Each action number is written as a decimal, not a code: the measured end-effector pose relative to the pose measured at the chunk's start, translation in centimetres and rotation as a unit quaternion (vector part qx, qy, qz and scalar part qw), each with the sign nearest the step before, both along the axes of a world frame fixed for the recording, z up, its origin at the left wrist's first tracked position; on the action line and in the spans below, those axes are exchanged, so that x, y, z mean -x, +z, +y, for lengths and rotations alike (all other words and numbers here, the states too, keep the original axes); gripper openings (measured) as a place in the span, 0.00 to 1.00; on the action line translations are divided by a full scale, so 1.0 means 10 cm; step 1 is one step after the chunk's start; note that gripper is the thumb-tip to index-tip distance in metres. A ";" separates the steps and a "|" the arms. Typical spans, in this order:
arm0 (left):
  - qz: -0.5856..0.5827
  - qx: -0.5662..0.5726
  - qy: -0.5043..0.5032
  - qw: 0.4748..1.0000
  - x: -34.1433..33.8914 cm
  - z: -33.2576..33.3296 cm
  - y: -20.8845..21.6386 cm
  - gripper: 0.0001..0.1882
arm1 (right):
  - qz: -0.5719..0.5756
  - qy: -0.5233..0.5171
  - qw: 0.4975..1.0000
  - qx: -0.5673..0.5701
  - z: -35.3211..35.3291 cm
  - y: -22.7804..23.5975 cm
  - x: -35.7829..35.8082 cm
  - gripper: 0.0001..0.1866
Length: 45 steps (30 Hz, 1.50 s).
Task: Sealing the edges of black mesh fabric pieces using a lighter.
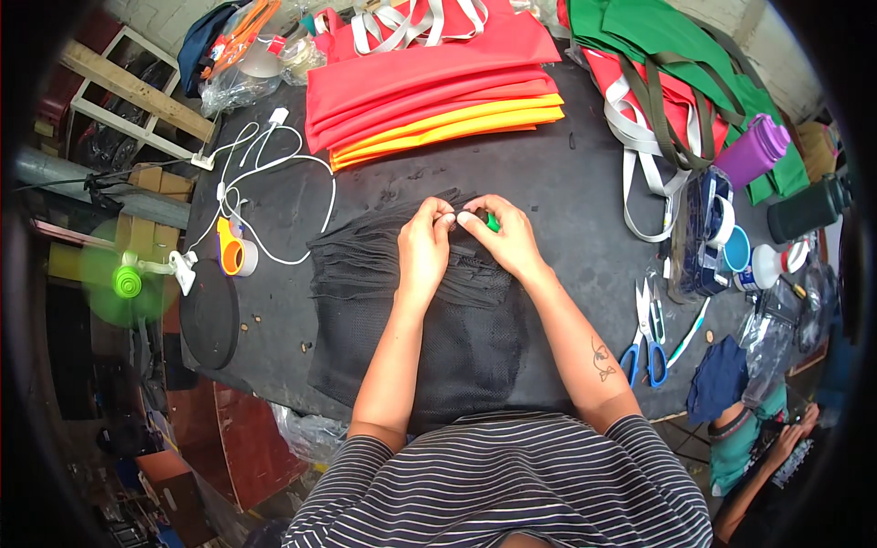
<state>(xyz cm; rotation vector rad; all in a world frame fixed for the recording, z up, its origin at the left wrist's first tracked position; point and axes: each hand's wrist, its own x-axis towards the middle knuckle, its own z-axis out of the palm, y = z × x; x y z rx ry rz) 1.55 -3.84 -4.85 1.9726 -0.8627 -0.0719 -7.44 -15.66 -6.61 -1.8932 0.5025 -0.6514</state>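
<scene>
A stack of black mesh fabric pieces [429, 338] lies on the dark worktable [566, 183] right in front of me. My left hand [424, 245] rests on the stack's far edge with its fingers pinched on the fabric. My right hand [501, 234] meets it fingertip to fingertip and holds a small green object [492, 222], which its fingers mostly hide. Both hands are curled tight at the top edge of the stack.
Folded red and yellow-orange fabric bags [429, 82] are stacked at the far side, green and red bags [676, 82] at the far right. Blue-handled scissors [647, 342], a purple bottle [754, 151] and cups lie right. White cable [265, 173], an orange tape dispenser [233, 256] and a green fan [123, 283] sit left. Another person [758, 457] is at lower right.
</scene>
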 end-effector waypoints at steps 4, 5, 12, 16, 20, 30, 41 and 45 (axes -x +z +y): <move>-0.020 -0.037 -0.006 0.999 0.06 0.02 0.06 0.03 | -0.057 -0.022 0.998 -0.007 0.07 -0.04 0.00 0.07; -0.015 -0.045 0.001 0.999 0.07 0.02 0.07 0.02 | -0.057 -0.021 0.998 -0.007 0.09 -0.04 0.02 0.07; -0.126 -0.032 -0.073 0.989 0.00 0.07 0.13 0.02 | -0.038 -0.009 0.999 -0.016 0.09 -0.08 0.19 0.10; 0.260 0.103 -0.107 0.954 -0.13 0.14 -0.01 0.02 | -0.094 -0.040 0.968 -0.228 0.01 -0.19 0.30 0.17; 0.308 0.126 -0.140 0.933 -0.19 0.15 0.00 0.03 | -0.092 -0.042 0.976 -0.193 0.02 -0.14 0.28 0.12; 0.280 0.112 -0.124 0.945 -0.19 0.13 -0.07 0.03 | 0.000 -0.019 0.999 0.049 0.22 0.18 0.14 0.20; 0.268 0.110 -0.116 0.950 -0.20 0.11 -0.11 0.03 | 0.023 -0.004 0.999 0.048 0.23 0.18 0.14 0.22; 0.265 0.106 -0.112 0.952 -0.17 0.12 -0.07 0.03 | -0.017 -0.028 0.997 0.070 0.24 0.21 0.11 0.13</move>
